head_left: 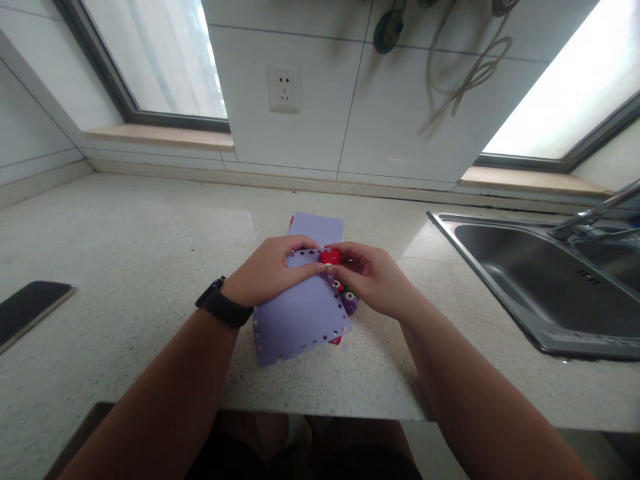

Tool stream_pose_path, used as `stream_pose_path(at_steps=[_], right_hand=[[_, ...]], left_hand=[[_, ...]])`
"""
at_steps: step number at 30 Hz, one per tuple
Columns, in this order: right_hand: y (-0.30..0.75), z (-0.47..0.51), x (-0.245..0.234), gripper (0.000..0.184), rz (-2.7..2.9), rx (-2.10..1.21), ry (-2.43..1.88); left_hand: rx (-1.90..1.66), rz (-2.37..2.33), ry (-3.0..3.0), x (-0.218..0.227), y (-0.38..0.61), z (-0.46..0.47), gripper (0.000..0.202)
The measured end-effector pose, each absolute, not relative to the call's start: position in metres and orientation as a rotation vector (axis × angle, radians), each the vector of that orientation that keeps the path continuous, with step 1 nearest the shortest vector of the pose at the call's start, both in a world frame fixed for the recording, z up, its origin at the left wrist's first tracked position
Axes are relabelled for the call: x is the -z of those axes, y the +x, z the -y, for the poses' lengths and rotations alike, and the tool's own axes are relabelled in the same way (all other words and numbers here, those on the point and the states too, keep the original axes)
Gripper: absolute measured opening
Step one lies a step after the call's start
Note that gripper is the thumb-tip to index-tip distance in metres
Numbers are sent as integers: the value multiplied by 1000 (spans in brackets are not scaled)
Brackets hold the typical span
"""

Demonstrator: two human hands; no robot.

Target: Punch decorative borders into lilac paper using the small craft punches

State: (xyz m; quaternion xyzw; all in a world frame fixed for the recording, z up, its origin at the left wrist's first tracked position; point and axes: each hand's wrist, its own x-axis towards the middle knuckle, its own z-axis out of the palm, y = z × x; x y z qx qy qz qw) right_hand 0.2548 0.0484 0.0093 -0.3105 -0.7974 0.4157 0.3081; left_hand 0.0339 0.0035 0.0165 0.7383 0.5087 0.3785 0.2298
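Observation:
A sheet of purple paper with small shaped holes punched along its edges lies slanted over the counter. My left hand grips its upper edge, thumb on top. At the paper's upper right corner sits a small red craft punch, pinched between the thumb and fingers of my right hand. The left thumb tip touches the punch too. Below my right hand, a purple punch and a red one with eye-like decorations are partly covered. Another purple sheet lies behind, with bits of red showing at its left edge.
A dark phone-like slab lies at the far left of the speckled counter. On the right is a steel sink with a faucet. The tiled wall holds a socket and a hanging cable.

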Motion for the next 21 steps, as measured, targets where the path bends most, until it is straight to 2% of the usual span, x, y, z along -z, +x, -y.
stream_pose_path(at_steps=[6, 10, 21], right_hand=[[250, -43, -13, 24, 2281, -686, -892], [246, -40, -15, 23, 2331, -544, -933], [241, -36, -7, 26, 2076, -684, -924]], left_hand=[[-1150, -1467, 2091, -12, 40, -3, 27], [-1136, -1478, 2090, -13, 40, -3, 27], [-1236, -1507, 2075, -16, 43, 0, 26]])
